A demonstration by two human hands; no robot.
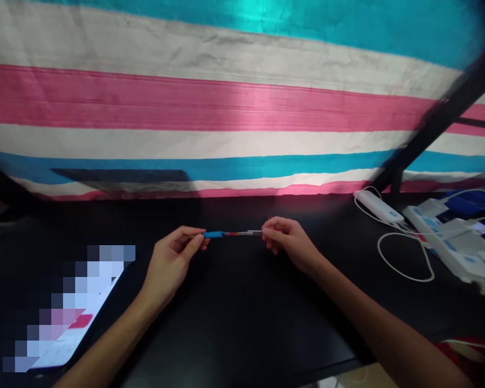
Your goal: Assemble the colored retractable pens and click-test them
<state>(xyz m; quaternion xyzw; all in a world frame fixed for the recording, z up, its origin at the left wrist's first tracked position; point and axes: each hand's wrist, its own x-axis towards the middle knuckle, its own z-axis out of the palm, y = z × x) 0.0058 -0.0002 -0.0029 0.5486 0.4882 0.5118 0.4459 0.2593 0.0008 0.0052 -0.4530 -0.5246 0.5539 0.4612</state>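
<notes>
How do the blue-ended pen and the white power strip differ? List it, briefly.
The pen is slim; the power strip is far bulkier.
The pen is held between the left hand and right hand; the power strip lies on the black tabletop, untouched.
The pen runs nearly level across the view; the power strip slants down rightward.
Both are longer than wide.

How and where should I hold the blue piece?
Probably pinch the blue piece by its left end, from the left, as the left hand does: it is slim, roughly level, and its right side leads to a thinner stem at the right hand.
</notes>
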